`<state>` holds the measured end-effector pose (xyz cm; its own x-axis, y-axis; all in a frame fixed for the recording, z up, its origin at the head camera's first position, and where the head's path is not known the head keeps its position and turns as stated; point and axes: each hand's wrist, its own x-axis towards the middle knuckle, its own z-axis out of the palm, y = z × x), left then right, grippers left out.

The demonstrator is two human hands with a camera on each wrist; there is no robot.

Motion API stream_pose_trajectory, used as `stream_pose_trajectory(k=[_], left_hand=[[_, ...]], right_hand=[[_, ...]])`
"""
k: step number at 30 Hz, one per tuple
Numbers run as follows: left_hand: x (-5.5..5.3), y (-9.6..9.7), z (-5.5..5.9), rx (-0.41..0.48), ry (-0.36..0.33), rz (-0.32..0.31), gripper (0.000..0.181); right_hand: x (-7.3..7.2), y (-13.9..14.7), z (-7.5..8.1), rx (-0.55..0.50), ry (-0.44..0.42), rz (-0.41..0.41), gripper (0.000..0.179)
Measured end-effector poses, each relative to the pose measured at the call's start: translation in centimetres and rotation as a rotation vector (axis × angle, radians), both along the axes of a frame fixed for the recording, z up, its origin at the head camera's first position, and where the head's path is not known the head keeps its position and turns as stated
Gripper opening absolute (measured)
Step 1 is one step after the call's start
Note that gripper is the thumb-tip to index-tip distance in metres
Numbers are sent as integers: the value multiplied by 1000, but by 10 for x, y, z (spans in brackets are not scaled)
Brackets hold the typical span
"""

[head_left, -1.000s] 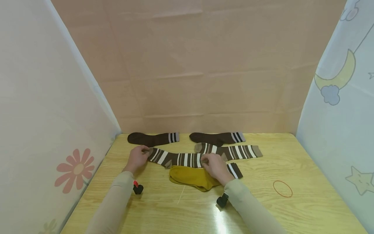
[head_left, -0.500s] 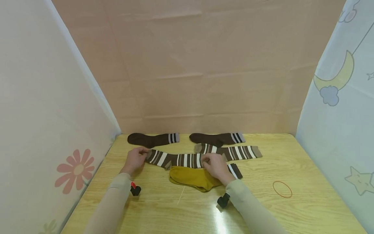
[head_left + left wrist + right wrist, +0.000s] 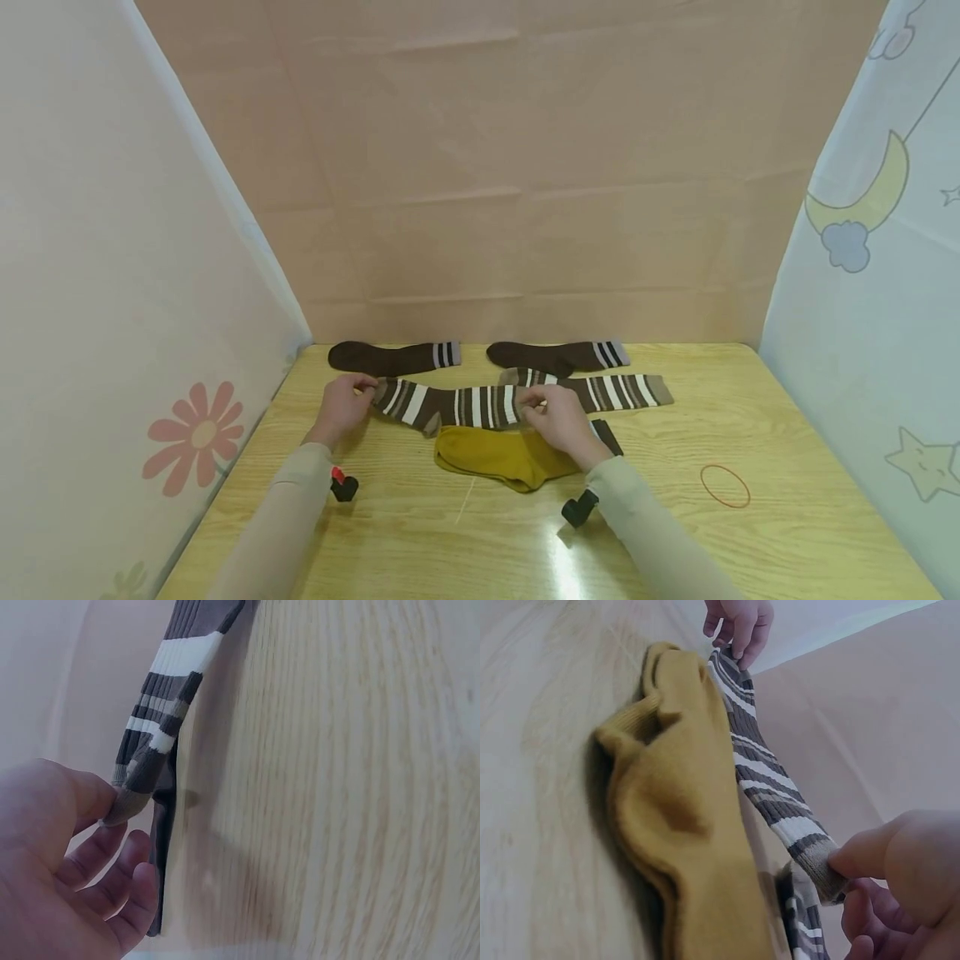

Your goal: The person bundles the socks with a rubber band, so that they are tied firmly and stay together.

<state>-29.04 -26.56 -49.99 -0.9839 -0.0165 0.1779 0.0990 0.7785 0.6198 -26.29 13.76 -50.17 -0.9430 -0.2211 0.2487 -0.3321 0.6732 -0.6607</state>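
Striped sock (image 3: 472, 407) is held lengthwise between both hands, in front of the dark socks (image 3: 382, 359) and right behind the mustard sock (image 3: 487, 454) on the counter (image 3: 420, 542). Left hand (image 3: 345, 408): grip pinches the tan toe tip between thumb and forefinger, other fingers loosely bent. Right hand (image 3: 562, 421): grip pinches the tan cuff. Left wrist view shows the toe end raised off the wood; how high the cuff is, can't tell. Second striped sock (image 3: 622, 392) lies behind and to the right, its toe partly covered in the head view. Step in hand looks like lifting or straightening the held sock by its ends. Next move probably calls for keeping both pinches firm and both ends moving together, so the soft middle doesn't sag or drag the mustard sock.
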Motion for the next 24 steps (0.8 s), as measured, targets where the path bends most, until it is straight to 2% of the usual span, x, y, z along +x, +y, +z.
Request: stream_pose_trajectory(k=[7,13,24], left_hand=[[1,2,7,33,1,5,22],[5,3,13,85,3,20,24],[7,7,17,66,111,8,21]], right_hand=[[-1,5,6,-44,33,23,12],[2,8,14,-71,39,2,13],[1,19,20,-62,88,-44,11]])
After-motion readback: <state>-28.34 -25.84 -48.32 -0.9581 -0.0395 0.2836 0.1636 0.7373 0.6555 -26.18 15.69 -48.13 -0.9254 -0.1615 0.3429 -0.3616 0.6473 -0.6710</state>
